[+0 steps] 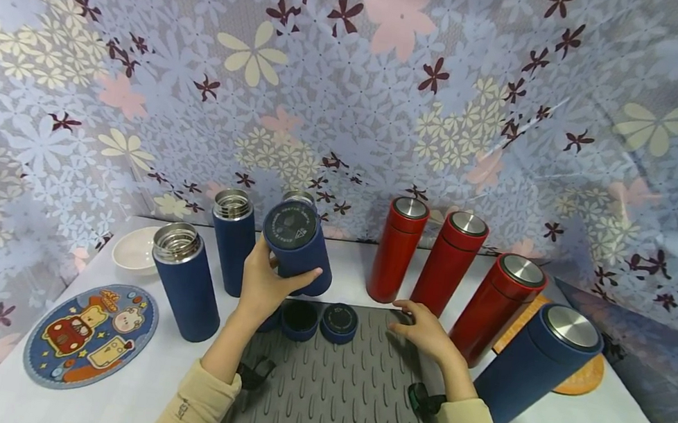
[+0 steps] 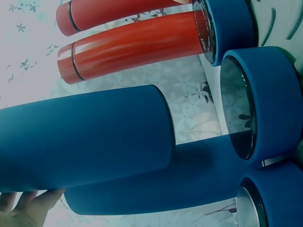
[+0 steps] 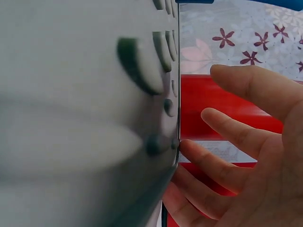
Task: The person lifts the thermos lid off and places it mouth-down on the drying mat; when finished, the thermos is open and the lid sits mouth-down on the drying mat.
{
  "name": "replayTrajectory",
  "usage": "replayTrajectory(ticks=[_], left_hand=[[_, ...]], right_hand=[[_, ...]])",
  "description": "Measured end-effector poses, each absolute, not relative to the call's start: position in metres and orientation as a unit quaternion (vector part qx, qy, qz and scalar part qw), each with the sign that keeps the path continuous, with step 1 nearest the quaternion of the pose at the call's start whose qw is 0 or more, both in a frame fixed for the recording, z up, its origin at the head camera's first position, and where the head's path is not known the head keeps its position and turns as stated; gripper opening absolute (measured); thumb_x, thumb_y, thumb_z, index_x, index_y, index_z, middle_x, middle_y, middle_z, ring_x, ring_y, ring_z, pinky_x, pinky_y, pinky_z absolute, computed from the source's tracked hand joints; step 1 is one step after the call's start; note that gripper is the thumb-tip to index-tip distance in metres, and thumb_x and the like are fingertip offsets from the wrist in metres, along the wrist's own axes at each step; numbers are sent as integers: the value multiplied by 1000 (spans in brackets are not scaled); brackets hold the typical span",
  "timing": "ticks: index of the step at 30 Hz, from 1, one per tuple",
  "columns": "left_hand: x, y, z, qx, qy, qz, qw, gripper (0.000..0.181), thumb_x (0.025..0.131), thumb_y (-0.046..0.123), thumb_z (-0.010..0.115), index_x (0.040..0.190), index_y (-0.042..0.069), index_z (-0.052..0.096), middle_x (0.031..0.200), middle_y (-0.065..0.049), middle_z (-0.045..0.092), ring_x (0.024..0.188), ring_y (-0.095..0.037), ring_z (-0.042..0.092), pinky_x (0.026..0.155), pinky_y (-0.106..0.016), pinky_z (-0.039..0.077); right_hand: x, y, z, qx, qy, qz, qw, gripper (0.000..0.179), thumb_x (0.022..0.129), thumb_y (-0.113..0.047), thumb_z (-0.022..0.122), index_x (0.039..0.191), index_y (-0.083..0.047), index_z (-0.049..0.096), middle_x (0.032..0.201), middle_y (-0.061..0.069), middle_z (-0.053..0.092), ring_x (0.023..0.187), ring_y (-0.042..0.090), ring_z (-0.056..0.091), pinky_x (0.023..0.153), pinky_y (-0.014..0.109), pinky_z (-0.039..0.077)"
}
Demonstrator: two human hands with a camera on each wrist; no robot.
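My left hand (image 1: 268, 280) grips a blue thermos flask (image 1: 310, 260) above the back of a grey ridged mat (image 1: 343, 393), thumb across its front. A dark printed disc shows on the flask's upper end. On the mat beneath sit three blue lids, among them a hollow-looking one (image 1: 299, 320) and one with a dark printed face (image 1: 339, 323). My right hand (image 1: 426, 329) hovers over the mat's back right edge, fingers spread and holding nothing. Close beyond it stand red flasks (image 1: 449, 262); a red body (image 3: 227, 106) shows behind the fingers in the right wrist view.
Lidless blue flasks (image 1: 186, 285) stand at the left, another partly hidden behind the held one. A capped blue flask (image 1: 538, 363) stands at the right, before a wooden board (image 1: 584, 375). A round cartoon mat (image 1: 91, 337) and a white bowl (image 1: 136, 250) lie at the left.
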State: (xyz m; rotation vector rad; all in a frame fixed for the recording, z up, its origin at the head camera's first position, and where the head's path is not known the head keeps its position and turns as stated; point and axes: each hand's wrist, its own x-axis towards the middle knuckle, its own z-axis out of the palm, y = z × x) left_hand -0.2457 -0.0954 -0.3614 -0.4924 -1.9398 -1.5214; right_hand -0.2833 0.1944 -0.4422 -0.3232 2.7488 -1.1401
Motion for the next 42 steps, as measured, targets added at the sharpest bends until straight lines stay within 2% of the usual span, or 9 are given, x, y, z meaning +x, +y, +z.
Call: replayTrajectory(ticks=[5,12,20,24,29,36,39,42], left_hand=[[-242,-97,-363,-191,-738,-567,313,81,62,3,84,131,3,43,122,-19,53,109,-32,55,85,-45,50],[-218,-92,-338,-192,-748,-552,314,78,60,-7,81,127,-9,41,118,-29,51,107,-41,54,85,-48,49],[-233,-100,-361,-221,-746,-532,334,83,59,2,85,130,0,43,118,-22,53,108,-33,56,84,-42,51],[-231,-99,-361,-239,-751,-508,348,83,59,5,86,131,2,44,118,-18,54,108,-31,55,82,-43,51],[-227,-96,-359,-255,-764,-481,347,82,57,7,87,128,4,45,118,-15,55,106,-29,56,79,-44,52],[-222,-88,-356,-289,-758,-495,312,84,56,9,88,129,12,47,123,-10,55,109,-24,56,90,-44,46],[-221,-84,-356,-312,-760,-477,312,84,55,9,88,128,11,47,124,-10,55,112,-25,54,91,-45,45],[-218,-81,-356,-328,-768,-460,302,84,55,11,88,129,12,47,122,-9,54,111,-26,53,90,-45,46]], right_hand=[[-284,195,-442,-109,915,-382,76,46,83,-18,64,124,0,53,123,24,50,113,39,47,91,57,39],[-283,196,-441,-114,913,-384,75,46,84,-18,64,125,1,53,123,25,51,111,39,48,91,56,40],[-280,191,-426,-134,919,-366,59,48,84,-18,64,127,-1,52,125,25,49,116,42,46,91,56,40],[-272,185,-408,-166,918,-361,12,47,83,-18,65,125,0,53,121,23,52,108,41,50,85,54,45],[-258,174,-383,-200,911,-355,-58,44,82,-20,67,123,-5,57,116,17,56,98,31,51,78,49,46],[-236,157,-348,-237,880,-392,-126,39,84,-17,68,122,-15,58,123,6,55,112,23,50,87,48,45],[-223,151,-336,-254,856,-417,-169,38,83,-12,68,120,-15,60,120,2,56,108,17,51,88,40,45],[-210,147,-328,-276,824,-447,-212,41,82,-4,67,121,-13,59,118,3,56,99,15,54,82,28,46]])
